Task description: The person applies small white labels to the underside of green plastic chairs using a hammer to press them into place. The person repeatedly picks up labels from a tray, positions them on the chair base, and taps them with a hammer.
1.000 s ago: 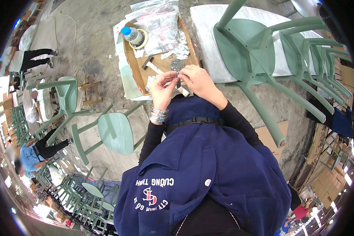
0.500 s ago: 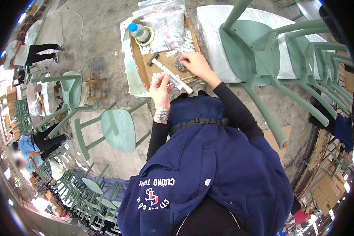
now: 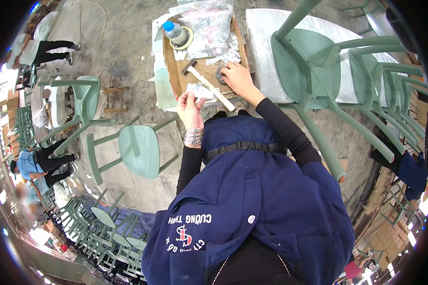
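Note:
My left hand [image 3: 189,110] pinches a few small whitish slips [image 3: 200,90], possibly labels or little plastic packets, above the near edge of a shallow cardboard tray [image 3: 175,85]. Within the tray, my right hand [image 3: 238,78] has its fingertips drawn together at a dark pile of small metal pieces [image 3: 219,74]; anything between them is too small to make out. A hammer [image 3: 210,86] with a pale handle lies slantwise between my two hands, its head toward the far left. Beyond it is a scatter of white scraps [image 3: 230,51].
A blue-capped bottle [image 3: 175,33] stands in a roll of tape [image 3: 189,39], beside clear plastic bags [image 3: 207,23]. Green upturned chairs [image 3: 306,66] rest on a wrapped surface at right. Another green chair [image 3: 139,151] is at left; people [image 3: 47,52] are farther off.
My left hand has shifted slightly left and the slips in it show more fully. My right fingertips have come down onto the metal pile. The whole view has shifted a little.

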Action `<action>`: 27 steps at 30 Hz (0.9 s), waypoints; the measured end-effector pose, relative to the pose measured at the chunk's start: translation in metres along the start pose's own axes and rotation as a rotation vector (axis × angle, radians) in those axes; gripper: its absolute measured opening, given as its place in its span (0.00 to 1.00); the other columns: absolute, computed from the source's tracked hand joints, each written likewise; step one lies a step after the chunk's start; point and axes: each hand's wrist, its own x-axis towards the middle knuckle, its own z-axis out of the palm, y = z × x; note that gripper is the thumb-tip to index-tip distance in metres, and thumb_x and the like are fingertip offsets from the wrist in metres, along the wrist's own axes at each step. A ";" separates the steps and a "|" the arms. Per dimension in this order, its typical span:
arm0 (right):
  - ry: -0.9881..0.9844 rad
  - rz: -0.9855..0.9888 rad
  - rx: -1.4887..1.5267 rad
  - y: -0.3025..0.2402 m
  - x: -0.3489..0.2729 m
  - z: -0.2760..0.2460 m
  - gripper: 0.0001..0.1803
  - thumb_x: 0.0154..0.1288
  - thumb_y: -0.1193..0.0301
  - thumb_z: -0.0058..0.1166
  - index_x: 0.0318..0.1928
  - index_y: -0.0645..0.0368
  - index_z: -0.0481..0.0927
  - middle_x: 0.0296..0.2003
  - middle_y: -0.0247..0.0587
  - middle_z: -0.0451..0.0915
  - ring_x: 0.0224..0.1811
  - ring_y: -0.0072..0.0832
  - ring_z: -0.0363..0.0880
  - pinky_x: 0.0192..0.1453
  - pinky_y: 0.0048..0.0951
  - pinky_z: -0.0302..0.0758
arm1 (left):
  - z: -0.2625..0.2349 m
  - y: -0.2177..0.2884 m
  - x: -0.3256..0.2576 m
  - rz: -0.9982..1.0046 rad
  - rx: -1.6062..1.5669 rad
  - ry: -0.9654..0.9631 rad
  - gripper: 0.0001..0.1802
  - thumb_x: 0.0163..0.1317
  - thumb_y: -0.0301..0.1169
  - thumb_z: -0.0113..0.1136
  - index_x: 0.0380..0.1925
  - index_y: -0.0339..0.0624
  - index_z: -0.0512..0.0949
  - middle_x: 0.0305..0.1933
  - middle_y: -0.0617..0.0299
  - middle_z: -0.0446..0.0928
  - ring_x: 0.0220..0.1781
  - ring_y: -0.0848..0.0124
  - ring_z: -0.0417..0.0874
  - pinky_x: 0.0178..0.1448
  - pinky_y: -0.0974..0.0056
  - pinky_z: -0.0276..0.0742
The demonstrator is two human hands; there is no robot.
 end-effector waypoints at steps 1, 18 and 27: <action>-0.013 -0.006 0.004 0.001 0.001 0.000 0.05 0.54 0.71 0.56 0.30 0.60 0.79 0.32 0.42 0.76 0.41 0.39 0.76 0.44 0.38 0.73 | 0.002 0.000 0.000 -0.003 -0.006 0.003 0.05 0.65 0.27 0.54 0.39 0.38 0.71 0.35 0.63 0.74 0.37 0.76 0.77 0.40 0.62 0.84; 0.033 -0.010 0.046 0.005 0.001 0.002 0.07 0.57 0.68 0.56 0.30 0.59 0.79 0.31 0.40 0.75 0.39 0.38 0.76 0.43 0.38 0.73 | 0.018 0.005 0.005 0.052 -0.015 -0.021 0.05 0.65 0.26 0.53 0.39 0.38 0.71 0.39 0.61 0.74 0.39 0.74 0.77 0.40 0.63 0.85; -0.120 0.337 0.987 -0.016 -0.006 -0.034 0.07 0.62 0.74 0.54 0.37 0.63 0.82 0.33 0.34 0.80 0.34 0.24 0.77 0.38 0.25 0.72 | 0.026 0.009 0.004 0.105 0.030 -0.002 0.04 0.65 0.26 0.53 0.37 0.39 0.70 0.37 0.64 0.73 0.38 0.76 0.77 0.40 0.65 0.85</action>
